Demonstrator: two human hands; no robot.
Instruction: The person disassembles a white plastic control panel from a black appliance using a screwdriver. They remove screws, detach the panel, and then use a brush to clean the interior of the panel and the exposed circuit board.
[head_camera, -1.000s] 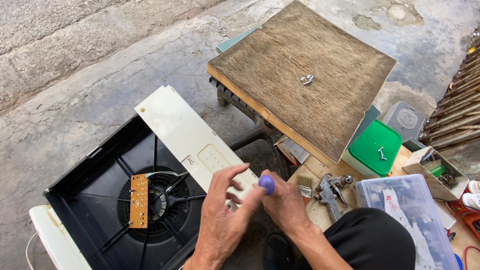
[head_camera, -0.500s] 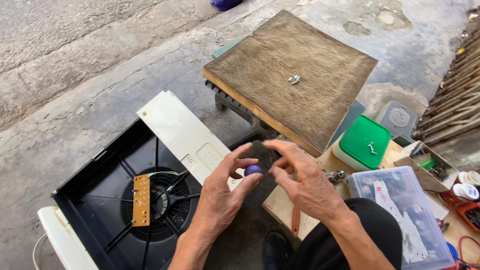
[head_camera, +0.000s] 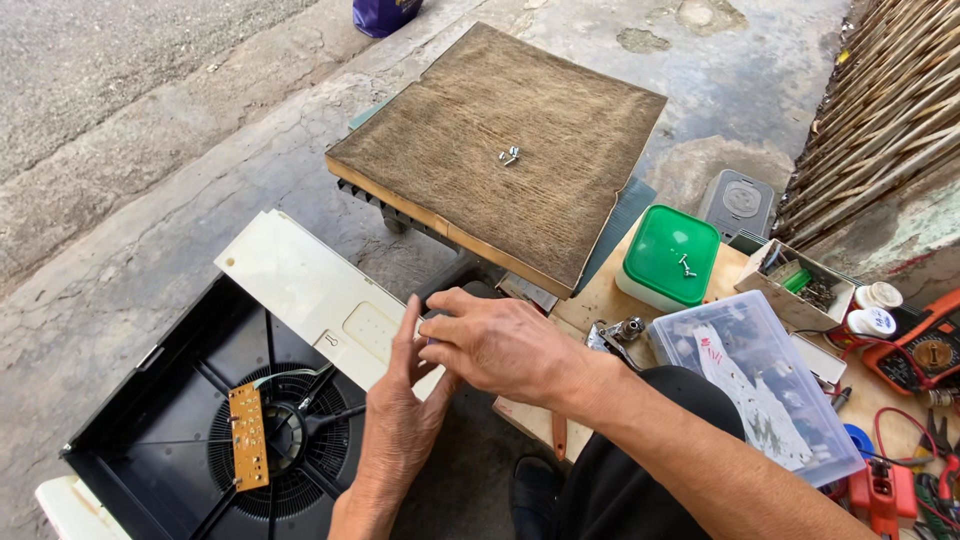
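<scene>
Hands: left hand (head_camera: 400, 420) and right hand (head_camera: 500, 345) meet above the edge of the white panel (head_camera: 300, 290); the right lies over the left's fingertips.
Left hand: palm turned inward, fingers upright and loosely spread, thumb near the right palm; whether it pinches anything I cannot tell.
Right hand: fingers curled down and to the left, covering whatever sits between the two; its grip is hidden, so I cannot tell.
Panel: long, cream-white, lying slantwise across the corner of the black housing (head_camera: 150, 430), just under the hands.
Housing: open black shell on the concrete floor (head_camera: 120, 200), with a round fan grille (head_camera: 290, 450) in its middle.
Board: small tan circuit board (head_camera: 248, 435) lying on the grille's left side, wires running from it toward the hub.
Slab: square brown board (head_camera: 500, 130) raised beyond the hands, two screws (head_camera: 510, 155) near its centre.
Counter: low wooden counter (head_camera: 600, 300) to the right, carrying a green-lidded tub (head_camera: 672, 255), a clear plastic box (head_camera: 750, 380) and an orange meter (head_camera: 925, 350).
Knee: dark trouser leg (head_camera: 640, 470) below the right forearm.
</scene>
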